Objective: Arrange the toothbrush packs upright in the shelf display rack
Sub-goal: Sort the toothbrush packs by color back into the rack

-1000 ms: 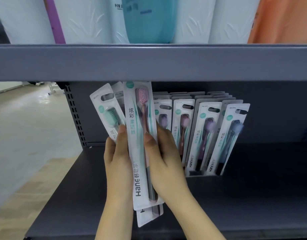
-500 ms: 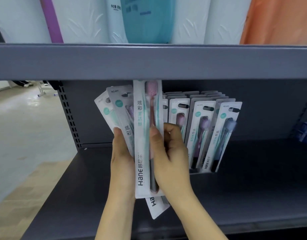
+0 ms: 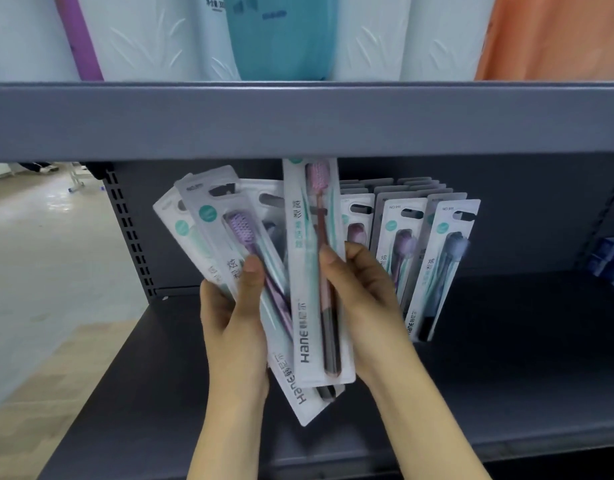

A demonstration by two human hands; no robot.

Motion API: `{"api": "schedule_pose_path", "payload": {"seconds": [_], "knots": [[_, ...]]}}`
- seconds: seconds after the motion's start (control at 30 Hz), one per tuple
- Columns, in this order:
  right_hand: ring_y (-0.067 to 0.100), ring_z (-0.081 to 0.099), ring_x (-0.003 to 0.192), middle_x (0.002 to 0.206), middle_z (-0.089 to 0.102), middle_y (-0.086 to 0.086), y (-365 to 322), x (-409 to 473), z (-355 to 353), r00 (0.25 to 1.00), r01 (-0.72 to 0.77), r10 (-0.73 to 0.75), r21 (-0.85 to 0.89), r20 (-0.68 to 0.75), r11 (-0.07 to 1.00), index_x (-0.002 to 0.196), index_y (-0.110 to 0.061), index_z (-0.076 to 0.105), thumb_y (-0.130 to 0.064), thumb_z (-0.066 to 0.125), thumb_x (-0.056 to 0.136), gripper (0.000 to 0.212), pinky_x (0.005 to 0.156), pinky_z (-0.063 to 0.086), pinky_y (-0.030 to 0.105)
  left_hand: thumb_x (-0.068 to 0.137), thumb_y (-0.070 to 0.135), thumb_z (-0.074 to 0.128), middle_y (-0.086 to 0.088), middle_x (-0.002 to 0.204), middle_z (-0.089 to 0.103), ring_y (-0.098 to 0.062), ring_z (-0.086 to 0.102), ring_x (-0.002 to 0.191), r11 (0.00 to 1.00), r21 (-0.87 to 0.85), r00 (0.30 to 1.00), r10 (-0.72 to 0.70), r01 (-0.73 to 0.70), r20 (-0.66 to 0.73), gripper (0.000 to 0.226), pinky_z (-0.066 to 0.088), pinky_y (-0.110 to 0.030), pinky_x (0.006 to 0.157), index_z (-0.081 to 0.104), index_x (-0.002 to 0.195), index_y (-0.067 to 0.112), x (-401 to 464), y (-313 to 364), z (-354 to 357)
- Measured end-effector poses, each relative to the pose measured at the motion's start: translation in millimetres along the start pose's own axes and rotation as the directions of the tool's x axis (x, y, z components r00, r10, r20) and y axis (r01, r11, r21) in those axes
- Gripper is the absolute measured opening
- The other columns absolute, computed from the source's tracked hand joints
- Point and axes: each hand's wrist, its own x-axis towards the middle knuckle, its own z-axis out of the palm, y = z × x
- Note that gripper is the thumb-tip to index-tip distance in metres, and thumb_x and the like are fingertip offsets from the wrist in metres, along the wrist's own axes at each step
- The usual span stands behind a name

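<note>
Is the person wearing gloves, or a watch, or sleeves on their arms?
No gloves, no watch and no rings show. The left hand and the right hand are both bare, with short, plain fingernails. Both forearms are bare too, down to the bottom edge of the picture, so no sleeves show.

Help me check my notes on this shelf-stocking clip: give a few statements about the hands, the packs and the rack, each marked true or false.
1. The right hand holds a pack with a pink-headed toothbrush. True.
2. The left hand is empty. False: it grips a fanned bundle of packs.
3. The display rack already holds packs standing upright. True.
4. The rack sits left of both hands. False: it is behind and right of them.
5. The pink pack lies flat on the shelf. False: it is held upright above it.
</note>
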Motion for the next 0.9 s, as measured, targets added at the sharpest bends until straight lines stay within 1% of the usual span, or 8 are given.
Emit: {"api": "schedule_pose_path", "payload": {"seconds": [0.13, 0.23, 0.37, 0.43, 0.6, 0.67, 0.77, 0.9], "knots": [[0.013, 0.069, 0.083, 0.088, 0.074, 0.001, -19, 5, -27, 1.0, 0.014, -0.013, -0.051, 0.01, 0.999, 0.102, -0.007, 0.057, -0.014, 0.06, 0.084, 0.019, 0.075, 0.057, 0.023, 0.076, 0.04, 0.068, 0.009, 0.094, 0.07, -0.014, 0.068, 0.094, 0.996, 0.067, 0.997, 0.065, -0.063, -0.029, 0.026, 0.053, -0.034, 0.081, 0.06, 0.098, 0.029, 11, 3, -12], [0.011, 0.069, 0.091, 0.095, 0.073, -0.002, -26, 10, -47, 0.999, 0.022, -0.026, -0.178, -0.02, 0.984, 0.103, -0.015, 0.058, -0.008, 0.054, 0.091, 0.014, 0.072, 0.052, 0.017, 0.073, 0.042, 0.066, 0.01, 0.085, 0.067, -0.01, 0.067, 0.082, 0.995, 0.071, 0.994, 0.078, -0.072, -0.079, 0.027, 0.053, -0.031, 0.074, 0.057, 0.092, 0.026, 16, 4, -19], [0.016, 0.065, 0.101, 0.104, 0.069, 0.0, -19, 14, -59, 0.994, -0.012, -0.016, -0.251, -0.112, 0.968, 0.105, -0.024, 0.059, -0.008, 0.049, 0.095, 0.021, 0.087, 0.051, 0.032, 0.072, 0.041, 0.064, 0.012, 0.082, 0.067, -0.01, 0.065, 0.08, 0.994, 0.073, 0.992, 0.083, -0.076, -0.099, 0.025, 0.053, -0.032, 0.077, 0.056, 0.09, 0.025, 18, 5, -20], [0.019, 0.064, 0.094, 0.097, 0.066, 0.005, -13, 13, -57, 0.981, -0.02, -0.046, -0.334, -0.188, 0.942, 0.101, -0.024, 0.056, -0.013, 0.05, 0.093, 0.015, 0.085, 0.052, 0.034, 0.073, 0.041, 0.069, 0.012, 0.082, 0.067, -0.01, 0.066, 0.081, 0.995, 0.07, 0.992, 0.077, -0.071, -0.096, 0.025, 0.054, -0.034, 0.079, 0.057, 0.09, 0.026, 19, 4, -22], [0.001, 0.057, 0.07, 0.082, 0.06, -0.007, 5, 10, -49, 0.961, 0.046, -0.181, -0.526, -0.208, 0.849, 0.102, -0.018, 0.051, -0.026, 0.056, 0.093, 0.013, 0.063, 0.046, 0.01, 0.077, 0.041, 0.071, 0.009, 0.09, 0.069, -0.014, 0.067, 0.089, 0.995, 0.073, 0.995, 0.075, -0.07, -0.072, 0.026, 0.054, -0.036, 0.082, 0.059, 0.095, 0.027, 19, 3, -25], [0.006, 0.056, 0.066, 0.079, 0.058, -0.007, 8, 10, -49, 0.954, 0.054, -0.203, -0.544, -0.219, 0.838, 0.105, -0.018, 0.049, -0.025, 0.06, 0.09, 0.019, 0.061, 0.047, 0.014, 0.077, 0.04, 0.068, 0.009, 0.091, 0.069, -0.015, 0.067, 0.092, 0.994, 0.08, 0.995, 0.079, -0.074, -0.065, 0.025, 0.054, -0.037, 0.084, 0.059, 0.096, 0.027, 19, 4, -26], [0.008, 0.062, 0.073, 0.081, 0.066, -0.006, 7, 10, -52, 0.958, 0.049, -0.204, -0.59, -0.199, 0.806, 0.099, -0.02, 0.058, -0.028, 0.066, 0.086, 0.018, 0.07, 0.051, 0.027, 0.077, 0.04, 0.066, 0.008, 0.092, 0.068, -0.016, 0.065, 0.092, 0.993, 0.095, 0.995, 0.081, -0.075, -0.064, 0.022, 0.052, -0.043, 0.09, 0.06, 0.094, 0.028, 21, 5, -29], [0.0, 0.06, 0.067, 0.073, 0.067, -0.015, 3, 6, -56, 0.965, 0.071, -0.21, -0.612, -0.157, 0.787, 0.09, -0.022, 0.068, -0.025, 0.068, 0.085, 0.006, 0.066, 0.047, 0.018, 0.076, 0.04, 0.066, 0.009, 0.088, 0.066, -0.015, 0.064, 0.088, 0.993, 0.09, 0.995, 0.079, -0.074, -0.063, 0.019, 0.052, -0.042, 0.087, 0.06, 0.091, 0.03, 22, 4, -31]]}}
